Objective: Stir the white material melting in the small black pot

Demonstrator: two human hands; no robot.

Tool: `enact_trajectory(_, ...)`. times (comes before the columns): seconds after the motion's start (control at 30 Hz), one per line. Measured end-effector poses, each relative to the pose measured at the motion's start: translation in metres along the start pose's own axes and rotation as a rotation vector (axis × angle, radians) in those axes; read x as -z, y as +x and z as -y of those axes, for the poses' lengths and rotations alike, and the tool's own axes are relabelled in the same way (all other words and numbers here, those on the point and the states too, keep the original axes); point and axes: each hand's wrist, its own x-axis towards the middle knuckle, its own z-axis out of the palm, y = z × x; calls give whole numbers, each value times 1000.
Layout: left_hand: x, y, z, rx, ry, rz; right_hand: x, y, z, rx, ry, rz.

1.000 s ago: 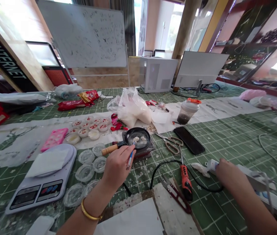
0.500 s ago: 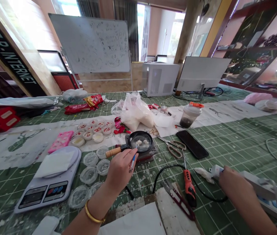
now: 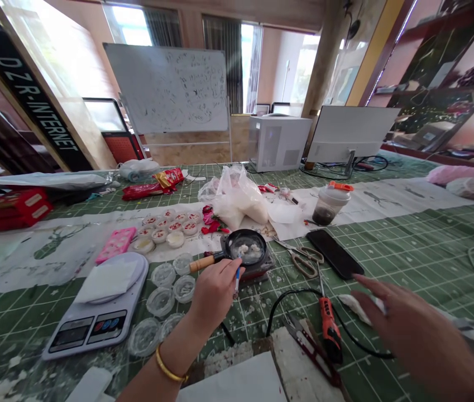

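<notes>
My left hand point(image 3: 215, 287), with a gold bangle at the wrist, pinches a slim blue-and-white pen-like stick point(image 3: 237, 277). Its far end points into a small black frying pan point(image 3: 229, 241) with a wooden handle, where whitish lumps point(image 3: 248, 249) lie in a clear liquid. The pan sits on a small dark hot plate point(image 3: 267, 267). On the right, my right hand point(image 3: 412, 326) is blurred, fingers spread, with nothing in it. It hovers over a crumpled white tissue point(image 3: 356, 308), near a black phone point(image 3: 334, 254); it partly hides a white power strip point(image 3: 467, 335).
A kitchen scale point(image 3: 103, 307) and several clear round cups point(image 3: 161, 301) stand left of the pan. Scissors point(image 3: 303, 259), a red-handled screwdriver-like tool point(image 3: 329, 329) and thread snips point(image 3: 310, 349) lie right. Behind are plastic bags of white material point(image 3: 240, 201) and a lidded cup point(image 3: 332, 204).
My right hand has let go of the power strip's end and lifted toward the phone, fingers opening. My left hand still holds the stick at the pan. The view has shifted slightly.
</notes>
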Motion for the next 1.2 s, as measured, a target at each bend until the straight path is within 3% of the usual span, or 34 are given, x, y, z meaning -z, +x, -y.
enact_trajectory(0.1, -2, -1, -1, 7, -16, -3, 10, 16, 74, 330, 217, 18)
enact_trajectory(0.17, -2, -1, -1, 18, -26, -3, 11, 26, 115, 476, 316, 54)
enact_trajectory(0.3, 1, -2, -3, 77, -91, 26, 4, 38, 156, 573, 449, 104)
enact_trajectory(0.4, 2, 0, -5, 124, -196, 48, -2, 44, 159, 538, 488, 60)
enact_trajectory(0.53, 8, 3, -4, 187, -248, -5, -10, 63, 154, 431, 449, 30)
enact_trajectory(0.77, 52, 9, 25, 248, 8, -81, -10, 109, 143, 112, 284, 49)
enact_trajectory(0.87, 61, 8, 41, 339, 118, 104, -13, 118, 147, 91, 292, 120)
enact_trajectory(1.0, 56, 5, 49, 427, 85, 389, -21, 121, 153, 53, 348, 154)
enact_trajectory(1.1, 51, 5, 47, 463, 50, 463, -26, 117, 153, -10, 408, 58)
enact_trajectory(1.2, 50, 6, 45, 481, 34, 501, -28, 112, 151, -2, 403, 89)
